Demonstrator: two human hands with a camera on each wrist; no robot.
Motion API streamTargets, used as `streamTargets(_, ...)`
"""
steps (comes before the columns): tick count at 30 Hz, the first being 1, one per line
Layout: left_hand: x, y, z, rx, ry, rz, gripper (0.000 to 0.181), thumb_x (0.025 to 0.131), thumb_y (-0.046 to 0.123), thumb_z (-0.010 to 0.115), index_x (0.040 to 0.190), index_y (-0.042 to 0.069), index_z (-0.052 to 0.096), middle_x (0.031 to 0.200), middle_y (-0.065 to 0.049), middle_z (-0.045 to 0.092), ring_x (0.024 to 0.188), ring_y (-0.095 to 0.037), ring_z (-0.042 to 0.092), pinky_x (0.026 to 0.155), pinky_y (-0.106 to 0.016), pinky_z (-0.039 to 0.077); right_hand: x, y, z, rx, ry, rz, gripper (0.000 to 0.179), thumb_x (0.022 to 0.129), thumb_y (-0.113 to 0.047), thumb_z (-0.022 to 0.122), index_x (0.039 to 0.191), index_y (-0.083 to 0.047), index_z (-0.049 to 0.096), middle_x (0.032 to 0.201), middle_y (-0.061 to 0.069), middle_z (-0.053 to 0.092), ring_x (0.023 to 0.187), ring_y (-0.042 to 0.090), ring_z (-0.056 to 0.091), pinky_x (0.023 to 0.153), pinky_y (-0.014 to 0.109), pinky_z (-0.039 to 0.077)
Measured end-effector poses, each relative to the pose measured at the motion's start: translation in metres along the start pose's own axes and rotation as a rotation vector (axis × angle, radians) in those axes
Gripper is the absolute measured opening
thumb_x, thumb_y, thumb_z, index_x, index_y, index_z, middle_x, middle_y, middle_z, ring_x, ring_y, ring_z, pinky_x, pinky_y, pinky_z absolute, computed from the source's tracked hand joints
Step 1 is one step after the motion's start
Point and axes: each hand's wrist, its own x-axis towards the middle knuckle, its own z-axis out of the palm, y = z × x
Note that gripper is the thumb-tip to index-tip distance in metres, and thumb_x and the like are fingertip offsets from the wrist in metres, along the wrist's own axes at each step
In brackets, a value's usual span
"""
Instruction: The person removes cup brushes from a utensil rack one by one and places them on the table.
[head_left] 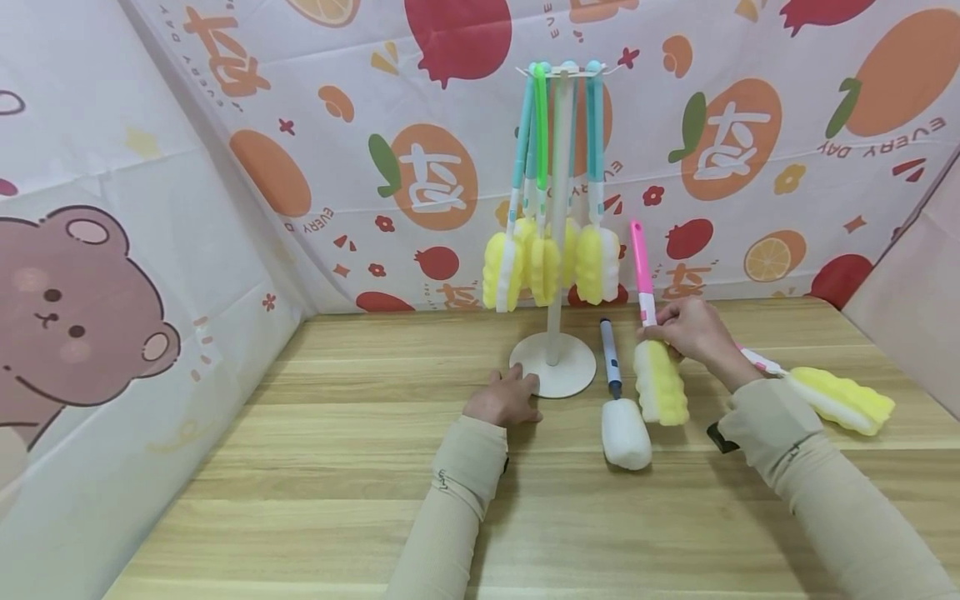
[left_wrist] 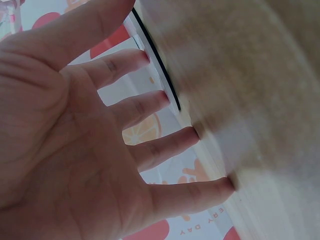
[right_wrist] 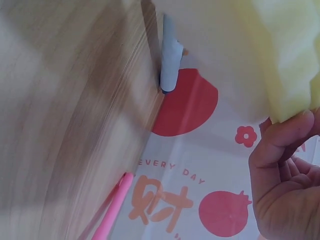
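A white stand (head_left: pixel 552 364) with a round base holds several yellow sponge brushes (head_left: pixel 551 262) hanging from its top by teal and green handles. My left hand (head_left: pixel 504 398) lies flat on the table, fingers straight and spread, fingertips (left_wrist: pixel 192 132) touching the base rim (left_wrist: pixel 155 65). My right hand (head_left: pixel 693 329) grips a pink-handled brush (head_left: pixel 641 267) just above its yellow sponge (head_left: pixel 660 382), handle pointing up and sponge low over the table. In the right wrist view the sponge (right_wrist: pixel 285 55) fills the top right above my curled fingers (right_wrist: pixel 285 150).
A white sponge brush (head_left: pixel 626 433) with a dark blue handle (right_wrist: pixel 170 65) lies on the wooden table (head_left: pixel 337 467) between my hands. Another yellow sponge brush (head_left: pixel 840 398) lies beyond my right forearm. Printed cloth walls (head_left: pixel 187 250) close in the left, back and right.
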Motion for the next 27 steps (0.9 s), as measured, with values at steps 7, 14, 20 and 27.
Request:
streamTargets(7,0.001,0.0,0.0,-0.002,-0.002,-0.002,0.041,0.095,0.031,0.072,0.131,0.015,0.058,0.159,-0.011,0.034,0.129,-0.036,0.038,0.091,-0.055,0.048,-0.002,0.002,-0.001,0.024,-0.032,0.049,0.034,0.087,-0.019,0.079,0.102,0.009,0.067,0.068,0.001,0.061,0.053,0.01,0.051,0.05,0.025,0.046)
streamTargets(14,0.001,0.0,0.0,0.008,-0.005,-0.001,0.042,0.095,0.031,0.072,0.131,0.015,0.058,0.16,-0.012,0.033,0.13,-0.037,0.038,0.091,-0.055,0.049,-0.002,0.004,0.001,0.017,-0.07,0.071,0.034,0.088,-0.018,0.079,0.104,0.01,0.068,0.072,0.003,0.061,0.055,0.011,0.051,0.051,0.026,0.047)
streamTargets(20,0.001,0.0,0.0,0.009,-0.006,-0.001,0.042,0.095,0.031,0.072,0.131,0.015,0.058,0.16,-0.012,0.033,0.13,-0.036,0.038,0.091,-0.054,0.049,-0.003,0.01,0.002,0.032,-0.112,0.067,0.03,0.089,-0.015,0.077,0.103,0.01,0.067,0.071,0.004,0.061,0.054,0.011,0.051,0.051,0.025,0.048)
streamTargets(27,0.001,0.001,0.0,0.011,-0.005,-0.004,0.042,0.096,0.031,0.072,0.132,0.015,0.058,0.159,-0.012,0.034,0.129,-0.036,0.039,0.09,-0.054,0.049,-0.005,0.015,0.004,0.014,-0.145,0.054,0.025,0.087,-0.014,0.079,0.09,0.006,0.065,0.072,0.003,0.054,0.053,0.008,0.048,0.049,0.024,0.046)
